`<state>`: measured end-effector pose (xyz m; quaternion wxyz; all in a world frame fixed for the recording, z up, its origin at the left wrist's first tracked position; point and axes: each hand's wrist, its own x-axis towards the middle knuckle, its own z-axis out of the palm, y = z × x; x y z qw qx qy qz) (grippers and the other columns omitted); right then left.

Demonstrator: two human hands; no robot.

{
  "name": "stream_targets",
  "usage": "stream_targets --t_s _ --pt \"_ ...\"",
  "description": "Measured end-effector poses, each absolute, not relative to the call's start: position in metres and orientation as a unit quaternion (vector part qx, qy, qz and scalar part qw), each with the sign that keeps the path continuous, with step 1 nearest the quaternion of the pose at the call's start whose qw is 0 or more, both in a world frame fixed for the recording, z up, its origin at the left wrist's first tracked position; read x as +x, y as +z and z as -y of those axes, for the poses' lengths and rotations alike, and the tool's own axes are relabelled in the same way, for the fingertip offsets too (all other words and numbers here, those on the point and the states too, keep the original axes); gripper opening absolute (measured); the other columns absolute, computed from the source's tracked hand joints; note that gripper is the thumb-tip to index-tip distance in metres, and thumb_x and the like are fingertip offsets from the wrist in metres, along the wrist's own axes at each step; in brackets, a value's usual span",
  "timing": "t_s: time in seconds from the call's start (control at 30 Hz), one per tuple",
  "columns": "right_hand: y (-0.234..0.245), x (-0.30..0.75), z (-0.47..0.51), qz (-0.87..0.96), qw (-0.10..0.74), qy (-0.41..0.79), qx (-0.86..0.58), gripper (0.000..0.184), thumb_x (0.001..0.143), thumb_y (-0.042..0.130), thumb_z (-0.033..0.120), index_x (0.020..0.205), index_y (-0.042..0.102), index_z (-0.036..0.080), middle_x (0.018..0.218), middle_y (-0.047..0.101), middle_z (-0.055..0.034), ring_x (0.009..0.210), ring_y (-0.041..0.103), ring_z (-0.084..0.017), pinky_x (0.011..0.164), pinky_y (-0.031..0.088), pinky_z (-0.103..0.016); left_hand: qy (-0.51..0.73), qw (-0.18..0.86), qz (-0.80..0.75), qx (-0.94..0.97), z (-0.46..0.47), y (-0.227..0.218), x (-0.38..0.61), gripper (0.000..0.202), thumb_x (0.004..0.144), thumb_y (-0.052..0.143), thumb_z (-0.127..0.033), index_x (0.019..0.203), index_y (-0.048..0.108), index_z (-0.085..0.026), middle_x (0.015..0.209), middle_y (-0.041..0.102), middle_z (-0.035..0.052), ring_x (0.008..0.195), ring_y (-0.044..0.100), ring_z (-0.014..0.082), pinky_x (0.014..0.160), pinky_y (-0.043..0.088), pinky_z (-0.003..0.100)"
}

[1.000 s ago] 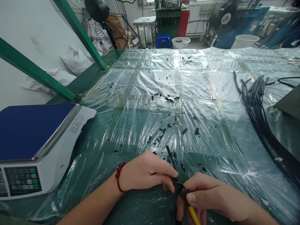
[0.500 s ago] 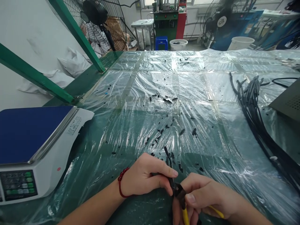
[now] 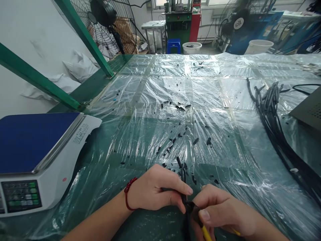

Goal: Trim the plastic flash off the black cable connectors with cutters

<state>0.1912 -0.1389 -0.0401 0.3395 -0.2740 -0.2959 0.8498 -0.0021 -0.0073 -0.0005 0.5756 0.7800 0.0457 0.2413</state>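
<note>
My left hand (image 3: 160,190), a red beaded bracelet (image 3: 128,195) at its wrist, pinches a black cable (image 3: 186,227) between thumb and forefinger. One cable end sticks up past the fingers and the rest drops toward the near edge of view. In my right hand (image 3: 223,211) is a pair of cutting pliers with yellow handles (image 3: 206,233), partly covered by the fingers. The dark jaws meet the cable just below my left fingertips; whether they are closed through it I cannot tell. Small black scraps (image 3: 209,141) lie scattered beyond both hands.
Clear plastic sheeting (image 3: 150,134) covers the green table. A weighing scale (image 3: 47,144) stands at left, beside green posts (image 3: 37,77). To the right lie a bundle of dark cables (image 3: 278,134) and a grey metal box (image 3: 308,110). Fans, buckets and machines stand beyond the table.
The pliers have turned slightly, their yellow handle moving right and down. More of the black cable shows below my left fingers. My hands have otherwise barely moved.
</note>
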Motion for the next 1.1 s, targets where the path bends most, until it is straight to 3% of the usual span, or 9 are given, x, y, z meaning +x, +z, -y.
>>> stream_targets --t_s 0.2,0.4,0.7,0.83,1.1 --pt "-0.040 0.186 0.145 0.246 0.377 0.853 -0.266 0.052 0.085 0.071 0.053 0.073 0.072 0.002 0.062 0.064 -0.0089 0.046 0.054 -0.008 0.043 0.037 -0.015 0.257 0.579 -0.025 0.773 0.006 -0.002 0.000 0.029 0.092 0.073 -0.032 0.117 0.074 -0.017 0.083 0.079 0.0107 0.066 0.073 0.0144 0.065 0.055 0.019" --pt "-0.047 0.169 0.155 0.181 0.430 0.853 -0.233 0.048 0.083 0.071 0.055 0.078 0.066 0.007 0.057 0.057 -0.0023 0.044 0.046 -0.006 0.043 0.032 -0.016 0.264 0.615 -0.022 0.743 0.010 -0.006 0.006 0.045 0.074 0.089 -0.036 0.113 0.074 -0.019 0.081 0.079 0.0088 0.065 0.071 0.0155 0.065 0.056 0.021" --pt "-0.084 0.151 0.159 0.177 0.452 0.863 -0.141 0.063 0.082 0.059 0.067 0.048 0.053 0.014 0.037 0.041 0.0009 0.028 0.030 -0.005 0.030 0.015 -0.019 0.274 0.643 -0.006 0.715 0.018 -0.009 0.007 0.028 0.092 0.071 -0.036 0.112 0.073 -0.017 0.081 0.075 0.0104 0.065 0.068 0.0151 0.061 0.051 0.021" --pt "-0.092 0.149 0.163 0.180 0.449 0.866 -0.130 0.064 0.084 0.055 0.069 0.051 0.054 0.014 0.038 0.042 0.0012 0.029 0.031 -0.005 0.032 0.017 -0.019 0.272 0.666 -0.020 0.694 0.023 -0.009 0.008 0.024 0.090 0.067 -0.029 0.109 0.073 -0.016 0.081 0.073 0.0102 0.065 0.064 0.0155 0.061 0.050 0.024" --pt "-0.096 0.147 0.166 0.189 0.433 0.866 -0.166 0.072 0.085 0.050 0.082 0.054 0.052 0.016 0.046 0.043 0.0033 0.039 0.034 -0.006 0.042 0.032 -0.018 0.300 0.746 -0.064 0.591 0.035 -0.014 0.014 0.012 0.081 0.071 -0.023 0.089 0.075 -0.016 0.068 0.061 0.0024 0.061 0.061 0.0135 0.057 0.045 0.021"
